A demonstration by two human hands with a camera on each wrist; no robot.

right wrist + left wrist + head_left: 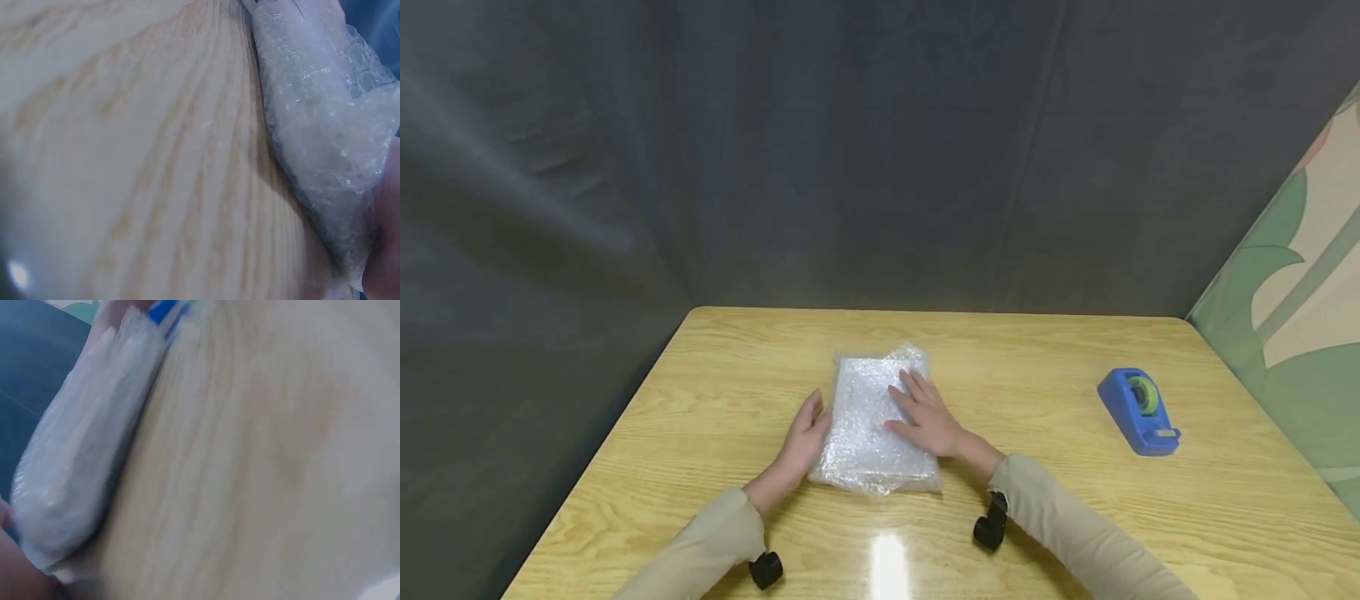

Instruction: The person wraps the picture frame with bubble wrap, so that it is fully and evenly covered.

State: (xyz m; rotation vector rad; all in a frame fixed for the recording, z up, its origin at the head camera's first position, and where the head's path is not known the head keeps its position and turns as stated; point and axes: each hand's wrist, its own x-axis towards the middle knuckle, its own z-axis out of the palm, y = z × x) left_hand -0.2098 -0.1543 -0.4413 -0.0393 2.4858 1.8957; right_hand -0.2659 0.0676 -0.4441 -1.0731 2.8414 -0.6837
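Observation:
A flat rectangular package in clear bubble wrap (pixel 865 425) lies on the wooden table in front of me, with loose film sticking up at its far edge. My right hand (pixel 925 417) rests on the right part of its top, fingers spread and straight. Along the package's left edge is my left hand (pixel 806 433), its fingers extended and touching the side. In the left wrist view the wrapped package (pixel 81 437) looks thick and blurred. The right wrist view shows crinkled bubble wrap (pixel 325 125) beside part of the right hand (pixel 384 244). What is inside the wrap is hidden.
A blue tape dispenser (pixel 1141 412) with a greenish roll stands to the right on the table (pixel 1015 367). Behind the table hangs a dark curtain (pixel 865 158). A patterned green and beige panel (pixel 1307 333) borders the right side.

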